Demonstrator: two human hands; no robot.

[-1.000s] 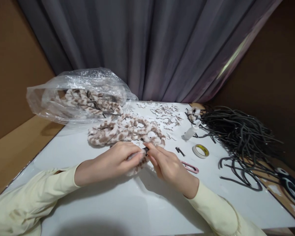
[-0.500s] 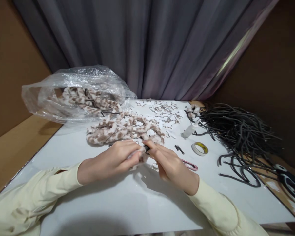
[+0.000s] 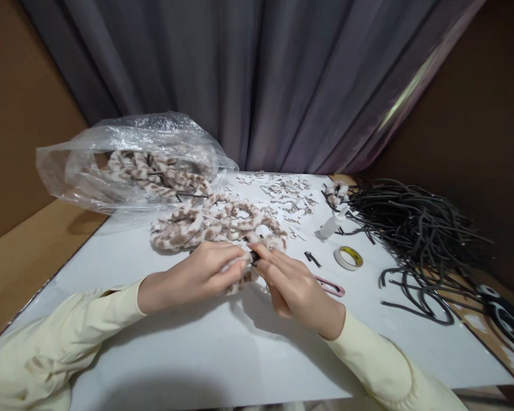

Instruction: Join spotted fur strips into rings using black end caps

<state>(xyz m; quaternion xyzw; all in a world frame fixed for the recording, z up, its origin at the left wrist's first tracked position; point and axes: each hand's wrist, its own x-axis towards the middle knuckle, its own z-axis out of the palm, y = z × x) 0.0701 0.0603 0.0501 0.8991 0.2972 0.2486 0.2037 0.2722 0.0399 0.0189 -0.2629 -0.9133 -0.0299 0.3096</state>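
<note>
Two bare hands: left hand [image 3: 197, 274], thumb and fingers pinched on one fluffy strip [image 3: 242, 283]; right hand [image 3: 302, 291], fingers curled round one black tube end [image 3: 254, 257]. Strip: plush, mottled brown and white, its lower part showing beneath the left fingertips; tube end: smooth, dark, set between the two hands' fingertips, its join with the plush hidden. One heap of plush rings [image 3: 177, 229], looped, just beyond the hands, count not tellable. One bag [image 3: 154, 128], clear crinkled plastic, plush pieces inside. Metal clasps [image 3: 293, 194], small, scattered, too many to count. One bottle [image 3: 330, 226], white, tilted. One tape roll [image 3: 341, 260], ring-shaped, yellow inside. One pink-handled tool [image 3: 336, 290], partly behind the right hand. One pile of black tubes [image 3: 415, 222], slender, tangled, uncounted, at right.
</note>
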